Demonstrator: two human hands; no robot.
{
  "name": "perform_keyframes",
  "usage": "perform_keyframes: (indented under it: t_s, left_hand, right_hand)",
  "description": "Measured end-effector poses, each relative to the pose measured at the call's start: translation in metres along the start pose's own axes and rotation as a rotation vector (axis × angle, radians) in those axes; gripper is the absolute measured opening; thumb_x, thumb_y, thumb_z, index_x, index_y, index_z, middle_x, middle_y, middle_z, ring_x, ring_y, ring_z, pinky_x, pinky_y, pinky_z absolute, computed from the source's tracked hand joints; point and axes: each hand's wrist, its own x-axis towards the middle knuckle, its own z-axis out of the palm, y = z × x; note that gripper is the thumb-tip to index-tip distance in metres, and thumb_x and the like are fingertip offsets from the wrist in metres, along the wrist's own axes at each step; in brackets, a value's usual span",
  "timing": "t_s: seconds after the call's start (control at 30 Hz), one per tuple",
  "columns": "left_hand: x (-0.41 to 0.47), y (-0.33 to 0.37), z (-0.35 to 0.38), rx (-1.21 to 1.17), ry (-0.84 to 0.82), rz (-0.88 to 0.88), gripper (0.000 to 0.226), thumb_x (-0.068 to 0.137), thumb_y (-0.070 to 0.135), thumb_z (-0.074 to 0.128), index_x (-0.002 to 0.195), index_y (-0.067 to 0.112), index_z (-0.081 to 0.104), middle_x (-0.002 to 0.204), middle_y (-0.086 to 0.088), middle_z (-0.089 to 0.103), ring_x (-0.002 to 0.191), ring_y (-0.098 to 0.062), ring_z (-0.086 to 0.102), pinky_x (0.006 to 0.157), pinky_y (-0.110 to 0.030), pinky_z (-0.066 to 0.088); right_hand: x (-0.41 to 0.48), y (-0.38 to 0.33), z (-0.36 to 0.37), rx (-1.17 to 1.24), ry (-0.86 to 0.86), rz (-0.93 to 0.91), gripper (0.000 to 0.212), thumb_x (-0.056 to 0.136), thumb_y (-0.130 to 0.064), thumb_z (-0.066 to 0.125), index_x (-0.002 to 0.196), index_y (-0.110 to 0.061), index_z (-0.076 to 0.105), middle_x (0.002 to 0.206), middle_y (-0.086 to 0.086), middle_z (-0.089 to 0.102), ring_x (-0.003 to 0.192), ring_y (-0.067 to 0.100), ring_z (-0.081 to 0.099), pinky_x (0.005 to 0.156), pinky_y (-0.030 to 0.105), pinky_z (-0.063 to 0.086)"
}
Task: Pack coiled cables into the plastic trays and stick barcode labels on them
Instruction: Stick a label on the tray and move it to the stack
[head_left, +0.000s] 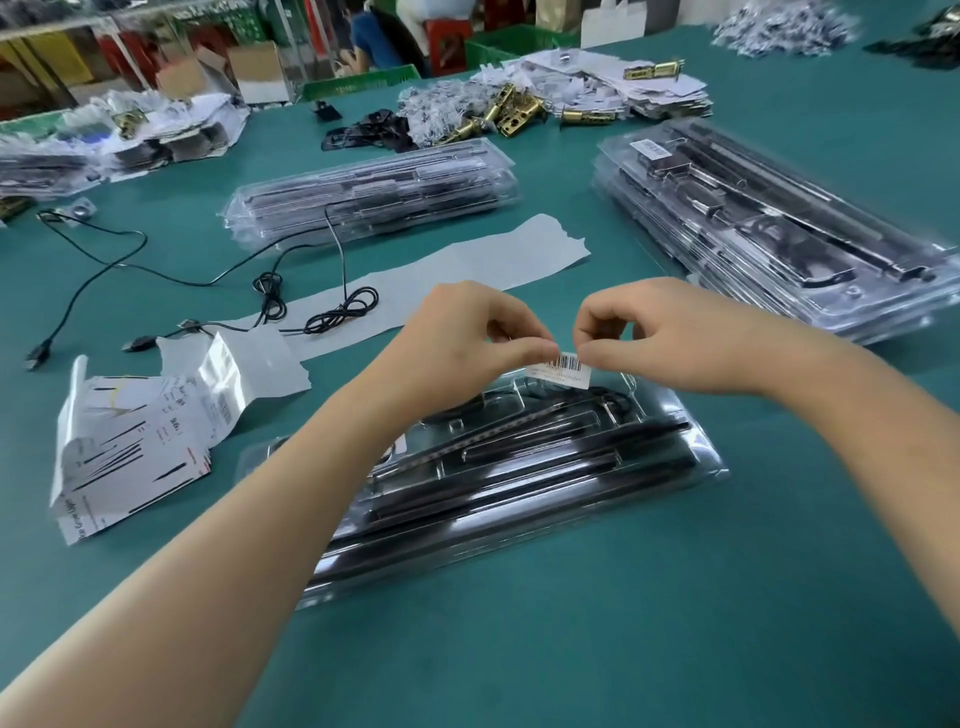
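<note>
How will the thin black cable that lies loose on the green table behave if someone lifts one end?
The thin black cable is probably floppy: it lies in loose curves with a tangled bundle. Lifted by one end, it would likely trail and drag over the green table. It looks light, being so thin; its plug may swing.

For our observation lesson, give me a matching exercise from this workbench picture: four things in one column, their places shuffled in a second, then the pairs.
Things
1 loose black cables
2 largest tray stack
3 barcode label
4 brass latches

Places
a pinched between left hand and right hand
b far side, among white papers
c right of the hands
d left of the hands, partly on a white strip

Pairs: 1-d, 2-c, 3-a, 4-b
</note>
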Motion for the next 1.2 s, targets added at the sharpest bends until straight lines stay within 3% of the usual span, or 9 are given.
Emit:
perform_keyframes:
  t_s: [0.13,0.23,0.3,0.4,0.6,0.77,0.9,1.07,1.2]
  left_hand:
    - [-0.003,-0.003,0.006,-0.124,0.196,-0.044,0.032,0.084,0.036,0.083,0.112,0.027,0.071,0.091,0.012,0.073,0.078,-0.004,0.064,0.077,-0.017,0.050]
    - [-0.010,0.001,0.013,-0.306,0.341,-0.198,0.031,0.090,0.040,0.078,0.113,0.024,0.065,0.092,0.008,0.072,0.078,-0.007,0.067,0.071,-0.015,0.049]
    - [-0.013,0.002,0.016,-0.477,0.292,-0.317,0.023,0.095,0.045,0.070,0.104,0.023,0.070,0.091,0.005,0.076,0.078,-0.006,0.071,0.067,-0.020,0.049]
    - [-0.020,0.004,0.017,-0.723,0.130,-0.365,0.031,0.097,0.049,0.065,0.095,0.020,0.078,0.091,0.004,0.080,0.073,-0.002,0.069,0.057,-0.015,0.047]
    - [-0.027,0.005,0.023,-0.883,0.074,-0.378,0.023,0.093,0.038,0.073,0.092,0.016,0.079,0.091,0.001,0.079,0.071,-0.003,0.068,0.057,-0.016,0.045]
    - [-0.035,0.001,0.020,-0.807,0.077,-0.312,0.018,0.096,0.032,0.071,0.090,0.016,0.077,0.082,0.005,0.076,0.066,-0.001,0.065,0.054,-0.013,0.044]
    - [-0.035,-0.003,0.011,-0.541,0.108,-0.238,0.020,0.100,0.030,0.066,0.086,0.018,0.074,0.069,0.006,0.073,0.048,0.000,0.051,0.049,-0.012,0.039]
    - [-0.032,-0.002,-0.005,-0.177,-0.158,-0.061,0.013,0.102,0.027,0.063,0.093,0.020,0.069,0.079,0.008,0.073,0.072,-0.005,0.065,0.065,-0.015,0.045]
    - [-0.025,0.000,-0.007,-0.165,-0.198,-0.035,0.014,0.104,0.028,0.058,0.095,0.019,0.064,0.086,0.006,0.076,0.071,0.001,0.062,0.063,-0.009,0.043]
  right_hand:
    - [0.000,0.005,0.001,0.116,0.122,0.033,0.011,0.094,-0.030,0.067,0.084,-0.028,0.070,0.078,-0.009,0.070,0.066,0.003,0.058,0.064,0.023,0.046]
    - [0.000,0.006,0.009,0.410,0.313,0.079,0.011,0.096,-0.026,0.069,0.086,-0.023,0.073,0.064,-0.007,0.067,0.059,0.005,0.059,0.054,0.016,0.045]
    - [-0.004,0.004,0.019,0.652,0.447,0.129,0.010,0.095,-0.023,0.071,0.086,-0.021,0.074,0.060,-0.006,0.062,0.055,0.008,0.056,0.050,0.017,0.043]
    - [-0.014,-0.005,0.042,0.905,0.555,0.165,0.008,0.094,-0.024,0.074,0.086,-0.023,0.076,0.059,-0.007,0.057,0.053,0.010,0.048,0.046,0.017,0.038]
    - [-0.029,-0.023,0.073,1.000,0.645,0.180,0.014,0.094,-0.023,0.074,0.084,-0.031,0.078,0.059,-0.010,0.053,0.052,0.006,0.043,0.045,0.014,0.036]
    - [-0.036,-0.021,0.079,0.947,0.604,0.182,0.008,0.094,-0.026,0.073,0.090,-0.028,0.080,0.062,-0.009,0.058,0.055,0.006,0.046,0.049,0.013,0.038]
    - [-0.040,-0.009,0.066,0.662,0.625,0.187,0.013,0.095,-0.035,0.071,0.090,-0.027,0.080,0.066,-0.010,0.068,0.053,0.004,0.052,0.056,0.019,0.041]
    - [-0.031,-0.013,0.025,0.254,0.500,0.043,0.010,0.093,-0.039,0.072,0.089,-0.032,0.077,0.080,-0.024,0.072,0.072,0.001,0.063,0.066,0.010,0.046]
    - [-0.015,-0.012,0.009,0.079,0.354,0.068,0.015,0.088,-0.041,0.077,0.080,-0.029,0.077,0.070,-0.023,0.070,0.063,-0.003,0.061,0.060,0.012,0.042]
